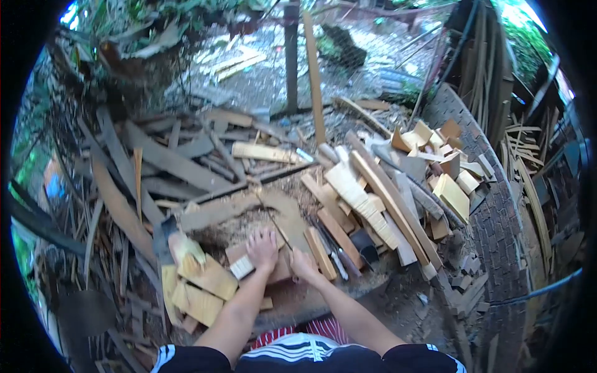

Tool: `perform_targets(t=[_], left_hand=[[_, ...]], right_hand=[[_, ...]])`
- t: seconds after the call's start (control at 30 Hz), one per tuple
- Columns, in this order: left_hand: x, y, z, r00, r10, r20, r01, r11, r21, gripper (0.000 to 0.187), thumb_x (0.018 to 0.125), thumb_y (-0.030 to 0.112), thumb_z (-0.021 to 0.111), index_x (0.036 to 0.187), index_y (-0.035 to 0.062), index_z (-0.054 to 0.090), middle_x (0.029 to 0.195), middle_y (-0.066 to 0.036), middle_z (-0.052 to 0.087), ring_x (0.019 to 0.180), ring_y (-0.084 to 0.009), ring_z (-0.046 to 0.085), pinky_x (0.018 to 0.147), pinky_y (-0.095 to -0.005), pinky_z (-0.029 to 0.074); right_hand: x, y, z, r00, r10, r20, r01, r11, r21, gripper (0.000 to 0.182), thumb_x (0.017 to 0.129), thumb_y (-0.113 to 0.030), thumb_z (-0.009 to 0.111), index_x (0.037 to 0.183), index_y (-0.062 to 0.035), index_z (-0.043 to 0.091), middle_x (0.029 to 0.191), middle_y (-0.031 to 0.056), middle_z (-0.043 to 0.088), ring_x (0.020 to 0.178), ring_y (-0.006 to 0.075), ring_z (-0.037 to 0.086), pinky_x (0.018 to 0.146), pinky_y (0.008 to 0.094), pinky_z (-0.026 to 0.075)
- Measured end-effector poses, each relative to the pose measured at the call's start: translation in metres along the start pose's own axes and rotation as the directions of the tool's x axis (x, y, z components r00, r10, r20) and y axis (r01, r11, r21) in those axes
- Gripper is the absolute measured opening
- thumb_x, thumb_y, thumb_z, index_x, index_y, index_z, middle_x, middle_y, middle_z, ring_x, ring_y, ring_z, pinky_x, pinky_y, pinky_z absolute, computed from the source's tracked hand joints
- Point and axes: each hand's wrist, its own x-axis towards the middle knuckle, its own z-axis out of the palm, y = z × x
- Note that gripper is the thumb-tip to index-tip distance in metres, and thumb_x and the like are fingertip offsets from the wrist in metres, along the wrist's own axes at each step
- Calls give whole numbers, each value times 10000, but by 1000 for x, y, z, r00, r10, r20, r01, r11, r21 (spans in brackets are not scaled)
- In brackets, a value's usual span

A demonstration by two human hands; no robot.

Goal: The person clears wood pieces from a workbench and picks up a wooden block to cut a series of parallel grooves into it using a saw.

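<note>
My left hand presses down on a reddish-brown wooden block, its fingers curled over the wood. A pale-ended piece of wood shows just left of that wrist. My right hand is closed around the handle of a long, thin-bladed tool. The blade points forward and slightly left, passing close to the right of my left hand. Both hands are over a low wooden work surface strewn with sawdust.
Yellowish boards lie to the left. On the right are knife-like tools, wood strips and a heap of cut blocks. Dark planks pile up at the back left. An upright post stands behind.
</note>
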Motion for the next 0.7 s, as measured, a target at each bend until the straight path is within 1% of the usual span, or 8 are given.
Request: perform_targets(t=[0.03,0.13,0.2,0.23,0.33,0.4,0.6,0.7], left_hand=[[2,0,-6,999,25,-30,-26,1000,-5,291,920,386,488,1086,178,604,1137,-76,570,1080,-282,525,910,-449,416],[3,-1,-20,996,43,81,-32,990,-135,388,870,474,542,1061,142,600,1112,-108,558,1077,-305,513,912,-457,410],[2,-12,-12,986,131,108,-110,978,-178,515,781,531,625,1075,110,584,1096,-138,542,1075,-328,499,913,-467,408],[1,-15,-20,974,169,149,-134,966,-220,578,711,509,702,1096,98,569,1118,-148,524,1096,-336,477,932,-462,398],[0,-25,-20,950,275,145,-237,943,-235,576,700,448,735,1130,109,554,1134,-137,513,1112,-332,460,953,-451,385],[-1,-26,-22,946,269,181,-221,943,-248,598,674,411,766,1144,113,546,1136,-136,511,1120,-331,450,968,-437,375],[3,-17,-43,948,317,-23,-304,883,-357,587,623,334,812,1103,110,558,1092,-120,512,1034,-324,477,917,-424,396],[11,-11,-47,910,385,-156,-416,848,-330,568,602,316,824,1068,109,573,1020,-111,512,972,-305,489,858,-415,405]], right_hand=[[0,-1,-1,999,-14,-36,14,1000,8,306,948,-301,418,1002,-29,548,871,319,614,870,516,578,778,592,449],[7,1,-1,999,-35,-36,37,998,47,307,943,-294,434,994,-19,559,870,322,615,876,505,586,784,588,450],[12,7,7,1000,5,26,-6,1000,29,311,937,-286,447,987,-6,574,879,329,615,876,499,591,785,580,455],[11,5,5,1000,-18,13,17,999,43,313,933,-270,453,982,11,579,872,327,617,861,490,603,758,560,477],[4,-2,-1,999,32,42,-34,998,54,307,932,-257,452,991,17,577,870,318,625,835,476,619,720,538,500],[-1,-3,-1,1000,5,19,-6,1000,26,302,934,-254,444,979,16,572,853,312,627,808,452,634,695,531,508],[-10,-5,-10,997,-30,-74,36,996,81,300,954,-282,443,928,-8,564,786,286,622,769,443,626,654,543,485],[-3,5,-3,961,-118,-249,119,993,-11,311,966,-327,436,912,-48,563,773,253,627,782,437,617,676,533,473]])
